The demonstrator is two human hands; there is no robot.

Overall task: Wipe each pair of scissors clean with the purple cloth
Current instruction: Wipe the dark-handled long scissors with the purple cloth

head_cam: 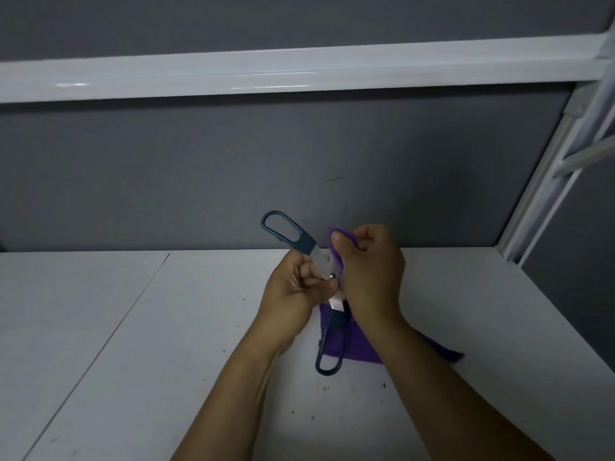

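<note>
A pair of scissors [289, 231] with dark teal loop handles is held spread wide above the white table [133, 344]. One handle points up and left, the other hangs down toward me. My left hand [294, 294] pinches the scissors at the silver pivot. My right hand [369, 271] grips the purple cloth [361, 344] and presses it against the blades, which it hides. The rest of the cloth trails down under my right forearm onto the table.
Small dark specks of dirt lie on the table around the hands. A grey wall rises behind the table with a white shelf rail [266, 73] across it. A white metal frame post [545, 181] stands at the right.
</note>
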